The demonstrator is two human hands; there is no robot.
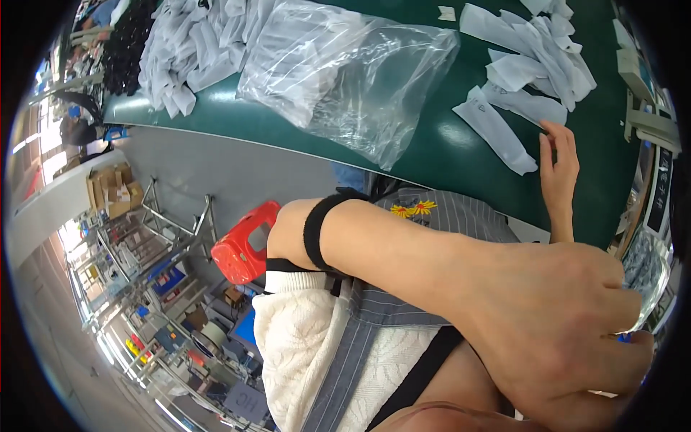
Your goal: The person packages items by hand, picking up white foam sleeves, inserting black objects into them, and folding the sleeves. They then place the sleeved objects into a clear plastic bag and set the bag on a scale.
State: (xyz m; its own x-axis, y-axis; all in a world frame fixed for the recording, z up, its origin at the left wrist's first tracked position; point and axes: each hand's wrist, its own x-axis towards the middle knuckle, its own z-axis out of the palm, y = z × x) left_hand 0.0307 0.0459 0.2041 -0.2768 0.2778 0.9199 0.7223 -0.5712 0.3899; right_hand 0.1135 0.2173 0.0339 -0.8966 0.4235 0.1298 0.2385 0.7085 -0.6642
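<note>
My left hand (576,331) sits low and close to the camera, fingers curled around the edge of a clear plastic bag (648,277) with dark content showing through it; the grip looks like a light pinch on the film, though the fingertips run off toward the rim and I cannot read them fully. A black band (314,229) circles that forearm. My right hand (559,167) rests at the near edge of the green table (432,137), fingers extended and loose, holding nothing, with the fingertips touching the closest of the white paper sleeves (497,129). More of those sleeves lie in a loose heap (540,50) farther back on the table from that hand, and a large crumpled clear bag (353,68) lies toward the table's middle, with another pile of white sleeves (194,50) beyond it at the far left end. I judge this as the pick-up step: one sleeve being selected while the bag is held ready. The next move calls for closing the right fingers on a single sleeve without dragging its neighbours.
</note>
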